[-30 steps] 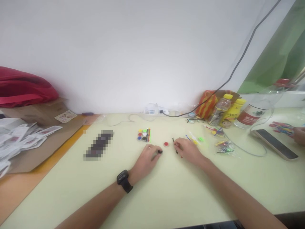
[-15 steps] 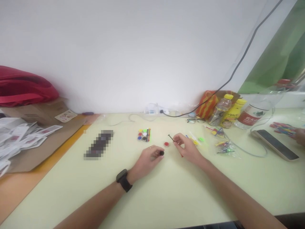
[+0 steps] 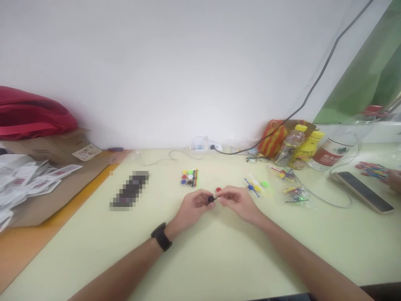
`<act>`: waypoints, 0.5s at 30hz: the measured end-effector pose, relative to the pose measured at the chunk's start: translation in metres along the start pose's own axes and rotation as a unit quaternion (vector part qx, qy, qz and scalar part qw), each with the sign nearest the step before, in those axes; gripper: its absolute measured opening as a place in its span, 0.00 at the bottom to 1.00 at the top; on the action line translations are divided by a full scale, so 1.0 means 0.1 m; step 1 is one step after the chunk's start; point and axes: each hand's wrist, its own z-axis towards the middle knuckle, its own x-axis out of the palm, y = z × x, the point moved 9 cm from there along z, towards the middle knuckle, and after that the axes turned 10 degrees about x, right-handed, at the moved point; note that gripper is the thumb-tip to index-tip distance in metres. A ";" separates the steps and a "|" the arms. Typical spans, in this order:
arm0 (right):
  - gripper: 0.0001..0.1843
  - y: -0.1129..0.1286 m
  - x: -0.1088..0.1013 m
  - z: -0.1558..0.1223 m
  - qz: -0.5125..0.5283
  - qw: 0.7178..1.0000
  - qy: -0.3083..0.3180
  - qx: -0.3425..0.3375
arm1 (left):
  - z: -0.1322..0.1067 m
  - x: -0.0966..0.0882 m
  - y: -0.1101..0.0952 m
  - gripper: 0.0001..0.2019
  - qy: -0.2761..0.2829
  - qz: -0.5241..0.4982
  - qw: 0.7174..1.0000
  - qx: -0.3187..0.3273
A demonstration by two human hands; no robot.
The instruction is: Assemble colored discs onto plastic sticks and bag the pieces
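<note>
My left hand (image 3: 193,207), with a black watch on its wrist, pinches a small black disc (image 3: 211,199) just above the pale yellow table (image 3: 219,251). My right hand (image 3: 238,202) pinches a thin dark stick whose tip meets the black disc. Both hands touch at their fingertips in the middle of the table. A red disc (image 3: 218,190) lies just behind the fingers. A cluster of coloured discs and sticks (image 3: 189,177) sits further back to the left.
Loose coloured sticks and discs (image 3: 257,184) and small bags of them (image 3: 294,194) lie to the right. Bottles (image 3: 293,144), glasses (image 3: 257,158), a phone (image 3: 365,191) and cables are at the back right. Another person's hand (image 3: 394,179) shows at the right edge. Papers and a red bag are on the left.
My right hand lifted the dark stick from the table and carried it left to the black disc. My left hand raised the disc slightly to meet it.
</note>
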 end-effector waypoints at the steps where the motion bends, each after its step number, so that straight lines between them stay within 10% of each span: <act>1: 0.13 0.02 0.03 -0.01 0.003 1.000 0.010 -0.006 | 0.00 0.01 -0.02 0.15 0.005 -0.007 1.000 0.003; 15: 0.08 -0.02 0.10 -0.05 -0.090 0.996 -0.008 0.003 | -0.03 0.07 -0.24 0.12 0.015 0.035 0.998 0.049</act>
